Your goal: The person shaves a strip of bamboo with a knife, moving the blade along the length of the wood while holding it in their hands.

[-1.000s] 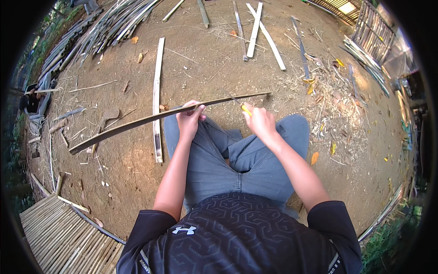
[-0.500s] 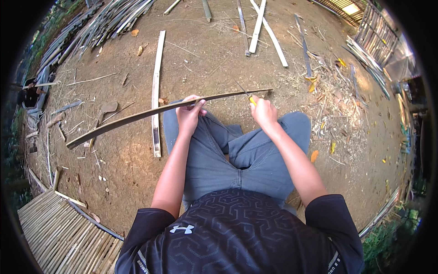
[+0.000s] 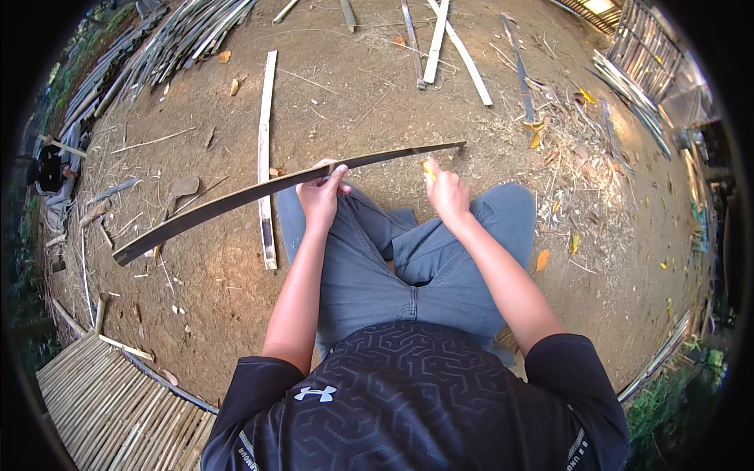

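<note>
Left hand (image 3: 320, 200): our grip here is narrow, pinching the dark strip (image 3: 267, 188) around its middle stretch.
Right hand (image 3: 449, 196): we hold a yellow-handled tool (image 3: 429, 168) in a closed fist, on the body side of the strip's thin end; the tool's front is blurred, so we cannot tell whether it touches.
Dark strip: long and slender, it slopes from our left grip down leftward to a broad end, and rises rightward to a tip just past our right hand.
Grey trousers (image 3: 365, 275): our bent legs, just bodyward of both hands.
Pale strip (image 3: 265, 133): on the ground (image 3: 196, 290) left of our left grip, crossing beneath the dark one.
Crossed strips (image 3: 437, 43): well ahead of our right grip.
Shavings (image 3: 577, 153): scattered rightward of our right grip.
Heaped strips (image 3: 181, 47): far ahead and left of our left grip.
</note>
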Motion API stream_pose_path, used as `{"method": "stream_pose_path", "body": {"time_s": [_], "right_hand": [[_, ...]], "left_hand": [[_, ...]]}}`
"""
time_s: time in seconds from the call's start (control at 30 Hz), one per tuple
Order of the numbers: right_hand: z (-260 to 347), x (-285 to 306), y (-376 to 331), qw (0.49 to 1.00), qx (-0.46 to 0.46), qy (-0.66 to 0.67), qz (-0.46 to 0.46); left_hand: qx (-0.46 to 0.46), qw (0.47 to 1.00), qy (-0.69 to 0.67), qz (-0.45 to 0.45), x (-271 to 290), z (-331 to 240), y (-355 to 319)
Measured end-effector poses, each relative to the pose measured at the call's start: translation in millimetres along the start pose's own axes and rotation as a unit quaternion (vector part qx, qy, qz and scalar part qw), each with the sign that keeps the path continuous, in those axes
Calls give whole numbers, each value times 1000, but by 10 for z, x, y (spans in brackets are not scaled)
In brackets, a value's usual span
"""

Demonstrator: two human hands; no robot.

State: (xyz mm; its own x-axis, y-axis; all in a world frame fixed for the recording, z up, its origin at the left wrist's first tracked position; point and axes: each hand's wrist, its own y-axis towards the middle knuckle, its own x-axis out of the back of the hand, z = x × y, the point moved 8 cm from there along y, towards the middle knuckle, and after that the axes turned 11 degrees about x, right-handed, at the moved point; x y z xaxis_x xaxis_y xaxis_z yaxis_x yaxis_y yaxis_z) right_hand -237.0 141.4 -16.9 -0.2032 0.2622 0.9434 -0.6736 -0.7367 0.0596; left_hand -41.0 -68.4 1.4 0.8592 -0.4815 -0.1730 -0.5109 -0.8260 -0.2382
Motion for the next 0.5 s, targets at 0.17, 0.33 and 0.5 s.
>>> {"method": "stream_pose_path", "body": {"time_s": [0.17, 0.33, 0.5], "right_hand": [[202, 176, 24, 995, 90, 40, -13], [-240, -85, 38, 998, -58, 2, -10], [188, 117, 9, 998, 64, 14, 3]], "left_hand": [[4, 999, 24, -29, 12, -12, -43], [10, 999, 26, -47, 53, 6, 25], [19, 998, 14, -53, 48, 15, 14]]}}
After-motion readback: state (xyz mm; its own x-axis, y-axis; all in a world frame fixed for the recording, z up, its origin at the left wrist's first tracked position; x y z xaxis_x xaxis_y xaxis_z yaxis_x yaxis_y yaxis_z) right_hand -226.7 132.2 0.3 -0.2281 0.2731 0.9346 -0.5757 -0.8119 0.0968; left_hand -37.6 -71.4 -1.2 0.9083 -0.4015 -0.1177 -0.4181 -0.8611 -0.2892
